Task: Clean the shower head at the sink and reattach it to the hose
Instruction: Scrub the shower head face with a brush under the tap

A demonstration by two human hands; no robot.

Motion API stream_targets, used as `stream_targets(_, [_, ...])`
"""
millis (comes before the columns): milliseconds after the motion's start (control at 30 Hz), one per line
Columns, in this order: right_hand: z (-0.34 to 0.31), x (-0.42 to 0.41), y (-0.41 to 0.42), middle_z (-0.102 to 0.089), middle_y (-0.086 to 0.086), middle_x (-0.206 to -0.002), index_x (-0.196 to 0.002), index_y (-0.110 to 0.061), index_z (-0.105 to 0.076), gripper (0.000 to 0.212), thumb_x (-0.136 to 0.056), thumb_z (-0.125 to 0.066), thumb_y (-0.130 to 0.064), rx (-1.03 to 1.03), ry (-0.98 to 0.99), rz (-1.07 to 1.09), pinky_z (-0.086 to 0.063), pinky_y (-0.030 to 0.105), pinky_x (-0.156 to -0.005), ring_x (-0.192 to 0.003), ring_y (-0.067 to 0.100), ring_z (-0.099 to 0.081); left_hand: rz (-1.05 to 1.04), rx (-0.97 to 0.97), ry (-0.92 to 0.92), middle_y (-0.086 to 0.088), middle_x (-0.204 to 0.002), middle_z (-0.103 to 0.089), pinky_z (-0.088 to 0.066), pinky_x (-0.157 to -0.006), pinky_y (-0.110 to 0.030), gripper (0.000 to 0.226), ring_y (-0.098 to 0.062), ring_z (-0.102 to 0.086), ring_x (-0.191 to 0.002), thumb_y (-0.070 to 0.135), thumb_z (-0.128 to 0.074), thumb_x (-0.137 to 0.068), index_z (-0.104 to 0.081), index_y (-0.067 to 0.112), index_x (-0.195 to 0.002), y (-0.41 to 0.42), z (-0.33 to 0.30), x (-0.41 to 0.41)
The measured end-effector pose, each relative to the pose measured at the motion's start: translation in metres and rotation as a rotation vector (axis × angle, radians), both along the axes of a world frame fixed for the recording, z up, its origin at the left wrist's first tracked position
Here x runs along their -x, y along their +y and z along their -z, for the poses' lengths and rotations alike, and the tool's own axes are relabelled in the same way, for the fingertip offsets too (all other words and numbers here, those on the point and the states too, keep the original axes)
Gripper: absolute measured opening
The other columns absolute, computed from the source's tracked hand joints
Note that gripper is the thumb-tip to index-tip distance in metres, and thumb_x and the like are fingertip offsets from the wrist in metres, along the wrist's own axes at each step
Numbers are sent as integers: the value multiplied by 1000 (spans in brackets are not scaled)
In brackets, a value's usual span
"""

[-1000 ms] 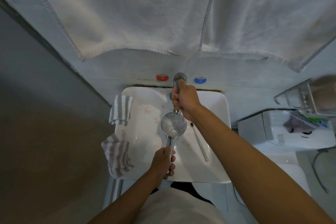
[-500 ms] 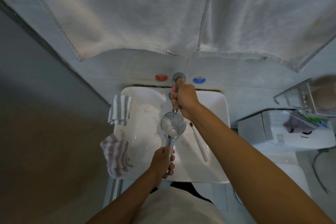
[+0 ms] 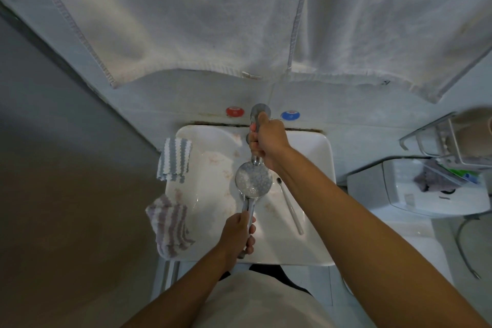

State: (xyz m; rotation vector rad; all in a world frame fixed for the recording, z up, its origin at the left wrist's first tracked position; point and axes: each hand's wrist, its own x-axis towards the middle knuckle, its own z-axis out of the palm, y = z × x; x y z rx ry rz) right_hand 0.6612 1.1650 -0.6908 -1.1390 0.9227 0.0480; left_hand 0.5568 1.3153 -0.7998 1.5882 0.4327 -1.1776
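Note:
A chrome shower head lies face up over the white sink, its round face wet and glistening. My left hand grips its handle near the sink's front edge. Just beyond the face, my right hand is wrapped around the chrome tap, whose spout end shows right above the shower head. A white toothbrush lies in the basin to the right of the shower head.
Two striped cloths hang on the sink's left rim, one blue-white, one purple-grey. Red and blue caps sit on the wall. White towels hang overhead. A toilet tank, a wire rack and a loose hose stand right.
Almost nothing differs: both hands keep their grips, and the shower head stays under the tap with only a slight shift.

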Motion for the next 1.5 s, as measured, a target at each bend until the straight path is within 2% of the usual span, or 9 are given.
stream_targets(733, [5,-1,-3,-39,-2,-49,-72,-15,-47,43,-106,-31,-34,0,-29,-20,-22,21,-36,-37,8,-28,-15,-10,20,-4,-72,-53,-35,-37,-18,24,-11,-43,-45,27,-40,-99,-57,10,-96,-1,-2,-2])
stream_targets(867, [4,7,-19,-58,7,-59,-85,-8,-60,53,-105,-27,-46,-33,-36,-144,-31,21,-36,-41,13,-42,-17,-64,40,-3,-71,-53,-34,-37,-18,24,-12,-43,-43,26,-41,-97,-59,11,-95,0,-3,-4])
stream_targets(967, [28,32,-42,-68,10,-68,-89,-3,-67,67,-104,-23,-52,178,49,-95,-40,22,-42,-47,17,-56,-40,-40,49,-4,-71,-53,-34,-40,-20,25,-12,-41,-42,25,-40,-97,-59,9,-97,2,-2,-5])
stream_targets(1033, [66,63,-53,-67,13,-72,-86,-1,-65,55,-105,-30,-39,428,180,-15,-50,30,-55,-58,23,-62,-58,-26,51,-3,-67,-53,-33,-40,-20,25,-12,-41,-40,25,-41,-97,-59,8,-96,4,-2,-5])
stream_targets(1067, [91,82,-57,-67,17,-79,-89,0,-63,46,-103,-34,-32,584,290,-77,-54,34,-68,-71,27,-67,-57,-31,48,-2,-65,-53,-32,-40,-19,24,-12,-40,-39,24,-41,-97,-60,9,-94,5,-2,-5])
stream_targets(1133, [139,120,-57,-67,21,-100,-103,1,-59,32,-100,-41,-24,732,543,-335,-47,36,-87,-99,35,-66,-49,-45,37,-1,-62,-53,-31,-40,-19,24,-12,-40,-39,24,-41,-97,-60,10,-93,6,-2,-5])
stream_targets(1200, [173,151,-46,-64,16,-113,-113,-3,-55,27,-100,-44,-23,754,687,-515,-47,37,-91,-107,34,-63,-54,-50,29,-1,-62,-52,-31,-38,-18,26,-12,-39,-38,24,-40,-99,-60,9,-93,7,-3,-5])
stream_targets(1300, [203,179,-32,-60,11,-118,-122,-4,-52,32,-99,-42,-24,821,704,-709,-53,38,-92,-107,27,-63,-46,-58,17,-3,-62,-50,-32,-37,-19,27,-12,-38,-39,25,-40,-101,-59,8,-92,7,-7,-3])
stream_targets(1500, [210,182,-28,-51,12,-134,-137,-4,-38,41,-101,-46,-21,890,696,-808,-46,32,-97,-121,24,-54,-30,-86,27,-2,-60,-50,-31,-38,-18,25,-13,-38,-39,23,-41,-99,-59,8,-91,7,-7,2])
